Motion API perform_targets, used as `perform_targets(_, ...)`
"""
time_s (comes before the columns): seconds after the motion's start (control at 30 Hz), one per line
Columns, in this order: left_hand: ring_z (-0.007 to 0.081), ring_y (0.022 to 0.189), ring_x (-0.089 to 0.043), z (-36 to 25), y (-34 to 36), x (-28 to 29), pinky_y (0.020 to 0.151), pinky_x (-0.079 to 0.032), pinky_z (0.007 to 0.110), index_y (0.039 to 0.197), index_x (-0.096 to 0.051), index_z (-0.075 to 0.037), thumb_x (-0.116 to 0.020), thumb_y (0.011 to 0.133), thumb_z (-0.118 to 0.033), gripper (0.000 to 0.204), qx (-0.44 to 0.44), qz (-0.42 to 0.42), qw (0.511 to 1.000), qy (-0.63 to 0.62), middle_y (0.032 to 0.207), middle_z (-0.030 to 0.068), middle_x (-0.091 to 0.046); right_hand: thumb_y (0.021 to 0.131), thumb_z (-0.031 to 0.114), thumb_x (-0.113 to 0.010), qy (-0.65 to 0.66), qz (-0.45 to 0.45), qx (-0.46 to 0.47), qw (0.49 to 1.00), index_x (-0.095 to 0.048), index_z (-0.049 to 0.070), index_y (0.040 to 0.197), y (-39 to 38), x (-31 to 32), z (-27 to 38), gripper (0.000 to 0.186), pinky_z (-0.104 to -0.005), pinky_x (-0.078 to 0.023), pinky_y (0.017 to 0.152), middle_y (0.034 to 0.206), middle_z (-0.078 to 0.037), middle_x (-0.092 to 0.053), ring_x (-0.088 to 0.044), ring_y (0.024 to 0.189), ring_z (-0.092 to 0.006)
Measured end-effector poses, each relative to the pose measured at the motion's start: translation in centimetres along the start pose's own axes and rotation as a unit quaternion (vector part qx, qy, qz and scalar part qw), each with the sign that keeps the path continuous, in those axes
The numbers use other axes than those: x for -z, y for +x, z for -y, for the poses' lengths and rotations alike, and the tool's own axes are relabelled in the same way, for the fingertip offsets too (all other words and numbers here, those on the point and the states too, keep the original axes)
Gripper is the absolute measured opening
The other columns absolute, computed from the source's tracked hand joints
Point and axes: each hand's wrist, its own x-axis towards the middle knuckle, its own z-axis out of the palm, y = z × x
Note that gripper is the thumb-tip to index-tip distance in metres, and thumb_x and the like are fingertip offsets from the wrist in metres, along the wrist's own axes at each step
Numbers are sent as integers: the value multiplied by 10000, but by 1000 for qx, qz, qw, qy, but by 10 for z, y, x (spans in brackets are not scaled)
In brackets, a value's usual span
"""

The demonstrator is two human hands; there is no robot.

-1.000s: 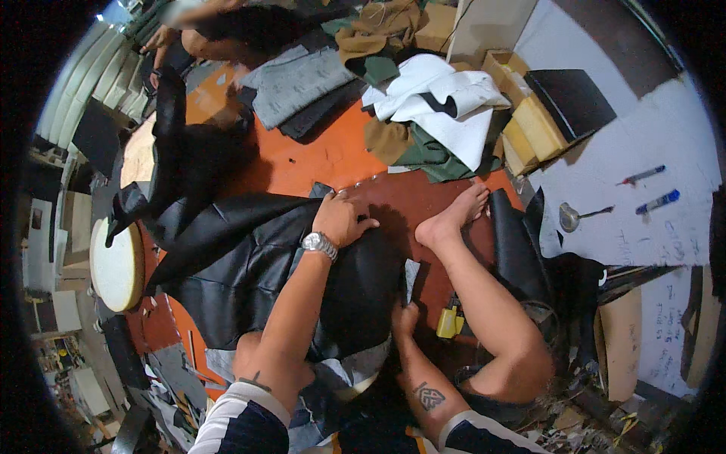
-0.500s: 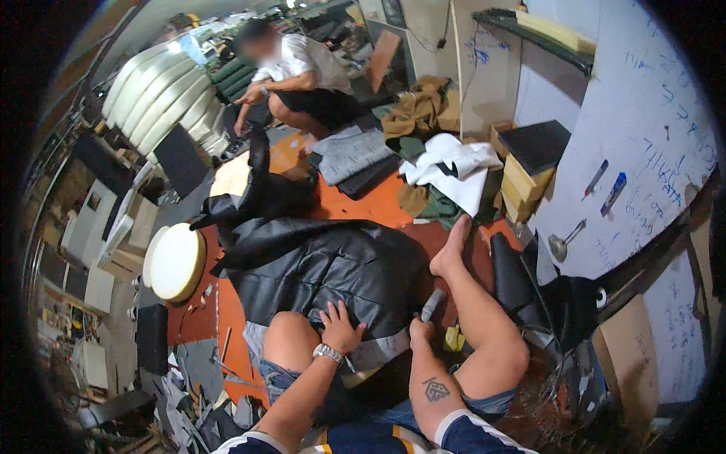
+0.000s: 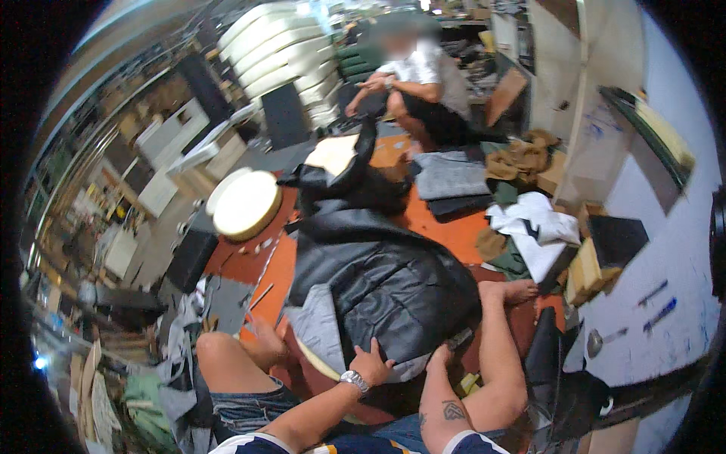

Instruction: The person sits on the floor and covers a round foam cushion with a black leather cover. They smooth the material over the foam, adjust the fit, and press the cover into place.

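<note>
In the head view a large black leather-like cover [image 3: 397, 303] with grey fabric [image 3: 310, 318] along its near side lies between my bent legs. A pale foam edge [image 3: 318, 363] shows beneath. My left hand [image 3: 370, 367] rests spread on the cover's near part, fingers open. My right hand [image 3: 440, 356] is closed at the cover's right edge, beside my leg, on something I cannot make out. A small yellow object [image 3: 470, 380] is partly visible beside it.
A crouching co-worker [image 3: 420, 87] is at the back. Round foam pads [image 3: 249, 208], folded grey fabric [image 3: 450, 170], white and green scraps [image 3: 533, 227] and stacked foam blocks [image 3: 586, 280] surround the orange-red mat [image 3: 431, 227]. A white board [image 3: 643, 340] stands right.
The camera view has swung up and left, showing more of the co-worker. The black cover's near end has shifted, revealing foam edge. My left hand has moved from the cover's top to its near part.
</note>
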Motion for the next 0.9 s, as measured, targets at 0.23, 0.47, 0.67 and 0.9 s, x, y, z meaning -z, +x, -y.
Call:
perform_targets(0.23,490,1208,-677,79,24,38,1079,-513,521,1656,-116,92,-693,944,-582,1137,88,-90,967,-224,1306,393,-657,958,279,-670,51,-10,-6,999,-620,-167,1345,21,3,-5,593,-471,-547,1052,1423,-265,-653,-671,1253,-355)
perform_targets(0.47,460,1352,-604,222,79,57,1151,-473,499,1670,-87,66,-766,890,-584,1221,299,-139,894,-303,1469,366,-572,956,508,-726,106,159,-19,981,-382,-19,1614,28,20,23,911,-540,-422,1179,1636,-216,-458,-502,1455,-370)
perform_targets(0.67,452,1502,-437,238,100,11,1209,-391,555,1654,-268,-4,-782,829,-680,1185,297,-134,894,-306,1626,293,-435,874,706,-771,6,231,-60,971,-313,24,1660,-3,24,27,1137,-616,-407,1167,1671,-181,-402,-453,1487,-390)
perform_targets(0.9,387,1310,-651,273,109,4,1115,-497,438,1426,-581,113,-902,721,-667,1099,153,-119,857,-477,1393,290,-668,962,310,-805,37,68,154,985,-367,-15,1611,-39,20,35,848,-505,-445,1149,1562,-197,-521,-526,1409,-341)
